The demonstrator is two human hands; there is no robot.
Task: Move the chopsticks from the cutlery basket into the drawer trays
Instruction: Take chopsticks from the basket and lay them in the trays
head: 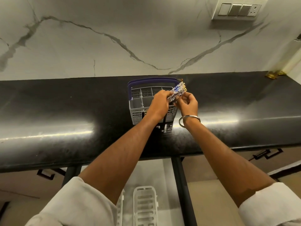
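A grey cutlery basket (136, 106) with a blue handle stands on the black counter. Above its right side I hold a bundle of several blue-and-white patterned chopsticks (177, 90) with yellow tips, slanted up to the right. My left hand (160, 103) is wrapped around the bundle's lower part. My right hand (188, 103), a metal bangle on its wrist, pinches the bundle from the right. Below the counter, an open drawer shows a white slotted tray (145, 207) and the edge of a second tray (120, 209) beside my left sleeve.
The black counter (65, 115) runs the whole width, its front edge overhanging the drawer. A marble wall rises behind, with a switch panel (238, 9) at top right. A small golden object (273, 74) sits at the counter's far right corner. Dark drawer rails (182, 185) flank the trays.
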